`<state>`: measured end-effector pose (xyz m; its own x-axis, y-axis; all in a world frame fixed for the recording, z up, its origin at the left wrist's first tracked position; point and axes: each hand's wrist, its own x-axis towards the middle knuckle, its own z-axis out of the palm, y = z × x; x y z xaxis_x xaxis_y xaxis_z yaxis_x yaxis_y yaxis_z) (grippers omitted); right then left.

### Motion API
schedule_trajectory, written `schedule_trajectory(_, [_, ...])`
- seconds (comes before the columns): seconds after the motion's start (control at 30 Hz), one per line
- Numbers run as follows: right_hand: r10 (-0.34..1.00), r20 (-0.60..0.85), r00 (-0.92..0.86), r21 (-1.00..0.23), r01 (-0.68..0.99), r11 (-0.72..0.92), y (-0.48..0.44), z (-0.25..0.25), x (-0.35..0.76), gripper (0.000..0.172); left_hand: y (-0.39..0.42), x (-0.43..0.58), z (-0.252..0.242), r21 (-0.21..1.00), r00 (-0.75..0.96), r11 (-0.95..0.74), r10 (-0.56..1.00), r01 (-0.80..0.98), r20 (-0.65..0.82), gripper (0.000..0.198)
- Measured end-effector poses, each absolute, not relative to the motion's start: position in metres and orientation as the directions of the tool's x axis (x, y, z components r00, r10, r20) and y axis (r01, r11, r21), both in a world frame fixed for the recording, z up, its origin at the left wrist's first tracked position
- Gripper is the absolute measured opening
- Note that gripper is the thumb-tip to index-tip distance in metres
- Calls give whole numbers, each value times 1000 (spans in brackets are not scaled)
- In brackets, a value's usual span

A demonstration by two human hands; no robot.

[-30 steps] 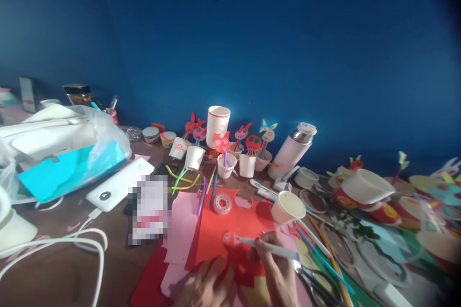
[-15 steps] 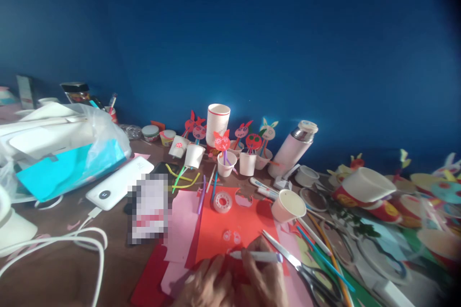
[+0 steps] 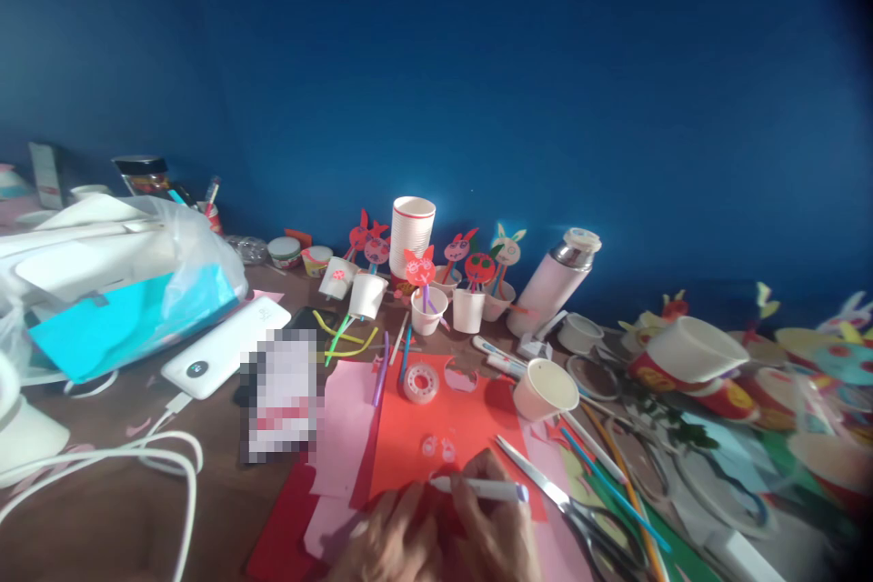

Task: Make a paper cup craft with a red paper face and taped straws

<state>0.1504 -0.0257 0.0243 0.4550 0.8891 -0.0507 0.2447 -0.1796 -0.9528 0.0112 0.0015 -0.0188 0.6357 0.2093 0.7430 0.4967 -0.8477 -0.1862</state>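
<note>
My right hand (image 3: 495, 518) is closed around a white marker (image 3: 487, 488) with a purple end, held nearly level with its tip pointing left. That tip is close to the fingertips of my left hand (image 3: 396, 532), whose bent, slightly blurred fingers press on the red paper (image 3: 402, 423). Two small pale eye drawings (image 3: 438, 447) show on the paper above the hands. Open-bladed scissors (image 3: 559, 491) with black handles lie just right of my right hand. A roll of tape (image 3: 421, 381) rests on the paper's upper part. What lies under my palms is hidden.
Pink sheets (image 3: 341, 436) lie under the red one. Behind stand paper cups with animal-face straws (image 3: 428, 309), a tall cup stack (image 3: 413, 232) and a thermos (image 3: 556, 282). An open paper cup (image 3: 546, 389) is at right; a power bank (image 3: 228, 346) with white cable is at left.
The marker and my right hand have shifted slightly left. My left hand stays on the red paper, and the other things keep their places.
</note>
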Motion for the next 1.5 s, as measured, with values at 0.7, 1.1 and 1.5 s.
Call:
schedule_trajectory(0.7, [901,-89,424,-979,130,-158,-25,31,149,36,1,11,-18,-226,650,-829,201,511,733,15])
schedule_trajectory(1.1, [899,16,439,-955,272,-116,-25,29,158,30,3,13,-21,-220,629,-838,175,499,757,12])
schedule_trajectory(1.5, [893,-17,451,-960,243,-141,-26,32,155,29,0,6,-16,-225,711,-846,230,484,664,17])
